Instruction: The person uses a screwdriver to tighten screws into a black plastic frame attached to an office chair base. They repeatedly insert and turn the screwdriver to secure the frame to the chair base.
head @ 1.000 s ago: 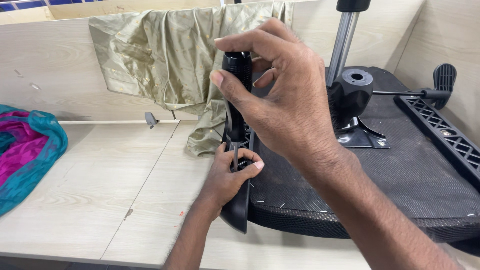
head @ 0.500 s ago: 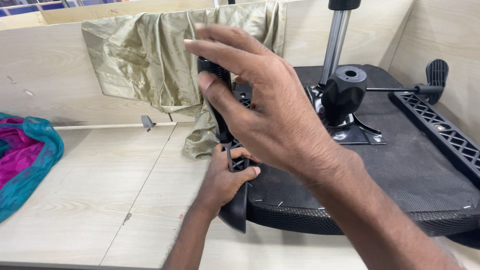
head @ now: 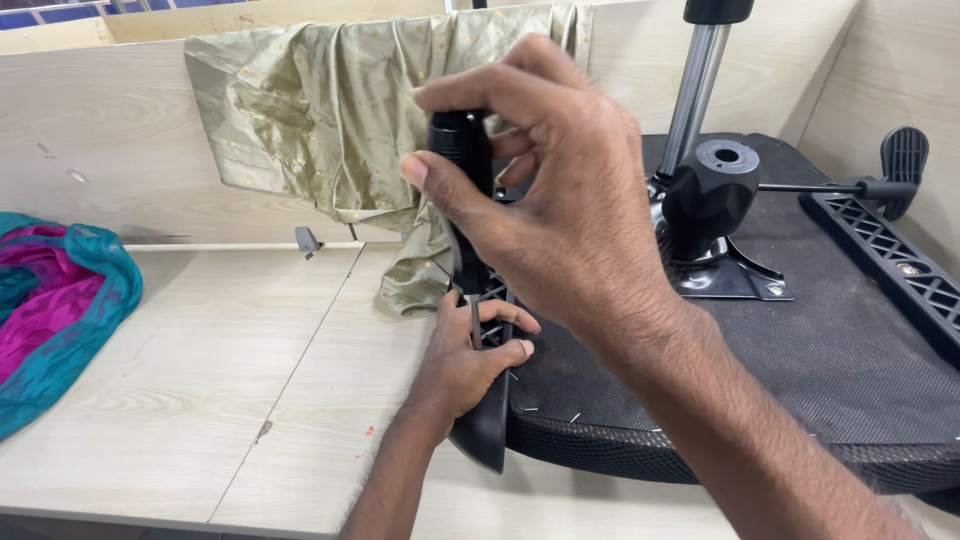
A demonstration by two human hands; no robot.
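The right hand point(head: 560, 200) gripped the black screwdriver handle point(head: 462, 150) from above, fingers closed around it. The left hand point(head: 465, 365) pinched the black armrest point(head: 485, 420) against the left edge of the upturned chair seat point(head: 800, 370). The screwdriver could slip toward those near fingers

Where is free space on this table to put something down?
Bare tabletop lies between the pink and teal cloth and the left hand. It is crowded to the right: the upturned chair seat, right hand on the screwdriver handle, and olive cloth.
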